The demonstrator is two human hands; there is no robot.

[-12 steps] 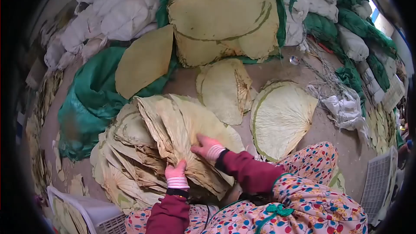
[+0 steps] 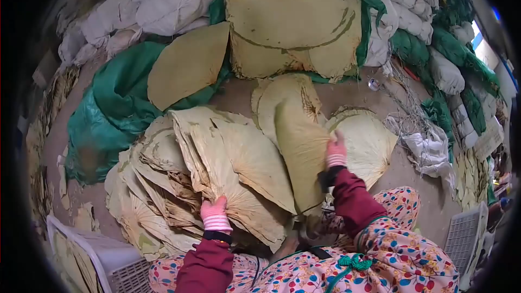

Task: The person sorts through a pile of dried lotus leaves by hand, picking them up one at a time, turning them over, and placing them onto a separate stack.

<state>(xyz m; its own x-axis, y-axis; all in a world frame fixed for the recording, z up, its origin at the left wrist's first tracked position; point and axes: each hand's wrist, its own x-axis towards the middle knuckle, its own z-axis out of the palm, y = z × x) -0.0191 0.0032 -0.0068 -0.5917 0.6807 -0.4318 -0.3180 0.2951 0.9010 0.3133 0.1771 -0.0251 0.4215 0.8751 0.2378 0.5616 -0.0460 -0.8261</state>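
Observation:
My left hand (image 2: 215,214) pinches the lower edge of a pile of large dried leaves (image 2: 209,146) in front of my lap. My right hand (image 2: 336,152) is closed on the edge of a single greenish leaf (image 2: 301,152), which hangs tilted to the right of the pile. Behind that leaf, a folded leaf (image 2: 266,103) and a round pale leaf (image 2: 361,141) lie on the floor. The fingertips of both hands are partly hidden by the leaves.
A green sack (image 2: 116,108) lies at the left, with a flat leaf (image 2: 190,68) on it. A green-wrapped leaf stack (image 2: 293,16) stands at the back before white sacks (image 2: 176,8). White baskets (image 2: 100,252) (image 2: 464,239) flank my legs.
My right hand has moved right and away from the pile with a leaf, which now partly covers the leaves on the floor. My left hand stays at the pile's lower edge.

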